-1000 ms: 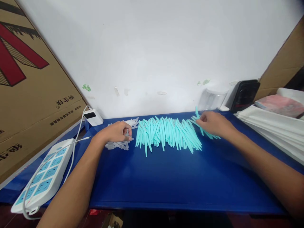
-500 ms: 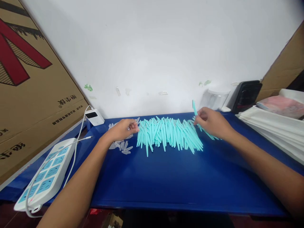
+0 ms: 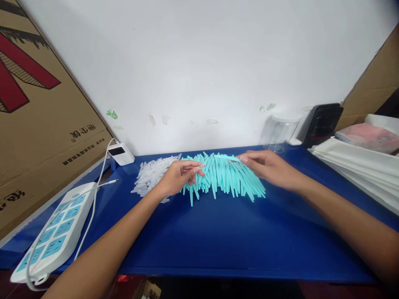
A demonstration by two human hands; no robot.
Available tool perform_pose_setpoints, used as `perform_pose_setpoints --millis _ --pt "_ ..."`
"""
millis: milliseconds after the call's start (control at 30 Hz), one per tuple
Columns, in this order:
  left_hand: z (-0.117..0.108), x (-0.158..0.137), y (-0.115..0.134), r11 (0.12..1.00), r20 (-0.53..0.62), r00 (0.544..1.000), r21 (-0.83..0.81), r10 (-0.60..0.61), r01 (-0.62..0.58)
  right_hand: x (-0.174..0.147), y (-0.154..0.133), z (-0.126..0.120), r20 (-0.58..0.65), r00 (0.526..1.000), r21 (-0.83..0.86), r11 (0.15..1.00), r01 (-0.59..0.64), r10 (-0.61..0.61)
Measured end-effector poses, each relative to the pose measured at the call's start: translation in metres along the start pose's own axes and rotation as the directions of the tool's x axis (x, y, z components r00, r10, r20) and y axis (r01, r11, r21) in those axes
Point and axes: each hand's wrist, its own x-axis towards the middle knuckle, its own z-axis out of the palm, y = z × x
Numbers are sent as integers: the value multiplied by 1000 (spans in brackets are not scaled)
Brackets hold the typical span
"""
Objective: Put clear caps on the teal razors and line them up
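Observation:
My right hand [image 3: 266, 167] pinches the end of a teal eyebrow razor [image 3: 227, 158], held nearly level with its head pointing left. Thumb and fingers of my left hand [image 3: 179, 175] are closed on a small clear plastic cap [image 3: 201, 166]. The cap and the razor's head are a short way apart. Below and behind both hands lies a wide pile of teal eyebrow razors [image 3: 215, 178], mostly with handles toward me. A heap of clear caps [image 3: 148, 176] spreads to its left, partly covered by my left hand.
On the blue table [image 3: 212, 236], a white power strip [image 3: 59, 232] with cables and a small white device [image 3: 121, 154] stand left. A clear jar [image 3: 280, 131], a black object [image 3: 322, 124] and stacked white sheets [image 3: 352, 166] are at right. A cardboard box [image 3: 46, 108] leans left.
My right hand has moved left and tipped the razor from upright to nearly level. My left hand has come right, away from the caps, with a clear cap now visible in its fingers.

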Motion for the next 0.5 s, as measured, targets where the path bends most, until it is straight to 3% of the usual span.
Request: perform_pose_setpoints --millis 133,500 --pt "4 -2 3 1000 -11 1000 19 0 1 1 -3 4 29 994 -88 990 108 -106" --pt "9 -4 5 1000 21 1000 18 -21 21 -3 -7 12 108 985 -97 985 146 -136"
